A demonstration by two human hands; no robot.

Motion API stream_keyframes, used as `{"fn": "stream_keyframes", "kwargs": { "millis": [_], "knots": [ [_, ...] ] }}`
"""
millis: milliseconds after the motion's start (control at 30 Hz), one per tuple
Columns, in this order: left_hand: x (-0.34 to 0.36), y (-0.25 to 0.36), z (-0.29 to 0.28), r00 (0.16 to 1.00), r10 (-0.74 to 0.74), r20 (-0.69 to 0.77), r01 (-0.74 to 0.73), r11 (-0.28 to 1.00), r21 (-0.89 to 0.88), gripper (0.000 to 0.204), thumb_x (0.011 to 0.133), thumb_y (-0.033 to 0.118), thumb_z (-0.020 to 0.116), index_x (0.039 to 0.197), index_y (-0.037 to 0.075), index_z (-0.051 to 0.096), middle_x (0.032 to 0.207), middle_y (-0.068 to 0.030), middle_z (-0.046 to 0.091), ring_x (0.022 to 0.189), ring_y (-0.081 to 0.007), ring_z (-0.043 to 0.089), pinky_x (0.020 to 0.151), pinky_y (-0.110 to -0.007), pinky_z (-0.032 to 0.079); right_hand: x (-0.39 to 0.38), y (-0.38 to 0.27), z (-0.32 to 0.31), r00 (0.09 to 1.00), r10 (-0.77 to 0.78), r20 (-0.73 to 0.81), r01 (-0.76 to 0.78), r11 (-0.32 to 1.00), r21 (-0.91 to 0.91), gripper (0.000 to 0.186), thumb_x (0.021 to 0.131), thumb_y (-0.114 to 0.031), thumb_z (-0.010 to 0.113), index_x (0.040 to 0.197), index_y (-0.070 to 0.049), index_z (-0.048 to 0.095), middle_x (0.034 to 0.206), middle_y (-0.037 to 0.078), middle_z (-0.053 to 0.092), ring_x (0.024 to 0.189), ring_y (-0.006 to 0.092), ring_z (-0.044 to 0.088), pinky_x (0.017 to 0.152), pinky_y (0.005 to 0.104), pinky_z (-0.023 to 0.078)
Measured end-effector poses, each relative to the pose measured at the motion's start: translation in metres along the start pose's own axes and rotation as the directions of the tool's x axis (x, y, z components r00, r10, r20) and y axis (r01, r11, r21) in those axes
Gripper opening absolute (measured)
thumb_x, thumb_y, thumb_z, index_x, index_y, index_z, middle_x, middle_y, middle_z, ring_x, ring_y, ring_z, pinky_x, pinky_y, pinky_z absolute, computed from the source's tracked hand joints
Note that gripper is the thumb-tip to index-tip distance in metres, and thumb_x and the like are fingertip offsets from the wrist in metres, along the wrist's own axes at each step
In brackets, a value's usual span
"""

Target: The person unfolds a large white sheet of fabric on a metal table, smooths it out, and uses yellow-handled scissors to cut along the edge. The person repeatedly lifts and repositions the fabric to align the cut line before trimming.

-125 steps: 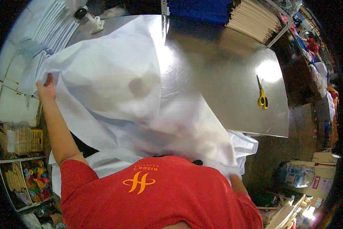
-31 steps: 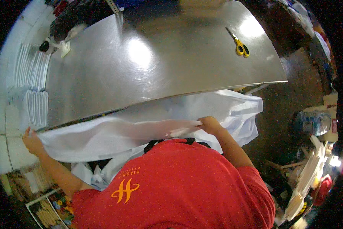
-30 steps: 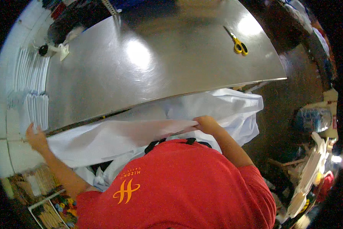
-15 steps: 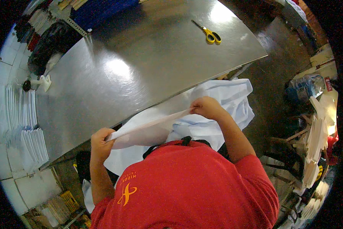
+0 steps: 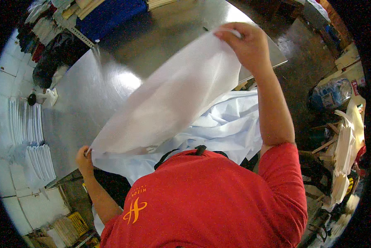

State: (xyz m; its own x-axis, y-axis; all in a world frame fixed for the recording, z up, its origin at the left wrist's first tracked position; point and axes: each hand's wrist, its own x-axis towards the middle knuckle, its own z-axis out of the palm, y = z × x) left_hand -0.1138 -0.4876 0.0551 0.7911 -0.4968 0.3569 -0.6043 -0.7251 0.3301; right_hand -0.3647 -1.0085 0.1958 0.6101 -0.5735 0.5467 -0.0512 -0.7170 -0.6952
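A thin white cloth [image 5: 164, 95] is stretched at a slant between my two hands, over the near side of the metal table [image 5: 72, 111]. My right hand [image 5: 249, 43] is raised high at the far right and pinches one corner. Lower down at the left, my left hand [image 5: 84, 161] grips another corner near the table's front edge. More white cloth [image 5: 231, 118] lies in loose folds between my body and the table, below the stretched piece. The yellow-handled scissors on the table are almost wholly hidden behind the cloth and my right hand.
Folded white cloths [image 5: 26, 122] stand in stacks along the left wall. A blue fabric stack [image 5: 111, 18] sits on the table's far side. On the right are a clear plastic bag [image 5: 330, 95] and a pile of cream-coloured folded material [image 5: 345, 153]. A yellow crate [image 5: 78, 223] is at lower left.
My right hand has risen and moved away to the far right, my left hand out to the left and slightly down. The cloth, a narrow band before, is now spread wide.
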Motion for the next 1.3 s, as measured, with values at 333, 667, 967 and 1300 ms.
{"fn": "stream_keyframes", "kwargs": {
  "millis": [333,667,967,1300],
  "knots": [
    [-0.054,-0.176,0.001,0.724,-0.607,-0.327,0.553,0.794,-0.251,0.016,0.085,0.015,0.053,0.093,0.003,0.06,0.08,-0.0083,0.062,0.064,-0.0185,0.057,0.054,-0.03,0.043,0.035,0.053,0.032,0.996,0.019,0.082,0.001,0.97,-0.245,0.026,0.081,-0.028,0.063,0.093,-0.004,0.066,0.074,0.007,0.064,0.065,0.0108,0.058,0.062,0.0231,0.046],
    [0.043,-0.162,-0.116,0.356,-0.804,-0.477,0.354,0.588,-0.727,0.026,0.082,0.025,0.06,0.101,0.007,0.06,0.086,-0.0071,0.061,0.071,-0.0169,0.056,0.051,-0.029,0.043,0.054,0.069,0.036,0.988,0.131,-0.08,-0.122,0.986,0.112,0.027,0.077,-0.026,0.068,0.093,-0.005,0.068,0.079,0.004,0.065,0.067,0.0092,0.058,0.064,0.0222,0.046],
    [0.048,-0.129,-0.164,0.578,-0.421,-0.699,0.299,0.907,-0.298,0.028,0.086,0.026,0.055,0.099,0.002,0.062,0.098,-0.0099,0.063,0.084,-0.0202,0.058,0.074,-0.029,0.045,0.018,0.072,-0.023,0.999,-0.032,-0.029,0.032,0.999,-0.018,0.024,0.083,-0.026,0.059,0.091,-0.005,0.066,0.065,-0.002,0.054,0.055,0.0062,0.042,0.051,0.0219,0.036],
    [-0.164,-0.092,0.088,0.505,-0.816,-0.281,0.683,0.577,-0.448,0.024,0.09,0.022,0.045,0.101,0.002,0.051,0.088,-0.0125,0.058,0.071,-0.023,0.058,0.058,-0.034,0.048,-0.158,0.134,-0.181,0.65,0.502,-0.57,-0.304,0.86,0.411,0.019,0.082,-0.009,0.058,0.099,-0.001,0.058,0.086,0.006,0.059,0.074,0.0146,0.055,0.059,0.0247,0.044]
  ]
}}
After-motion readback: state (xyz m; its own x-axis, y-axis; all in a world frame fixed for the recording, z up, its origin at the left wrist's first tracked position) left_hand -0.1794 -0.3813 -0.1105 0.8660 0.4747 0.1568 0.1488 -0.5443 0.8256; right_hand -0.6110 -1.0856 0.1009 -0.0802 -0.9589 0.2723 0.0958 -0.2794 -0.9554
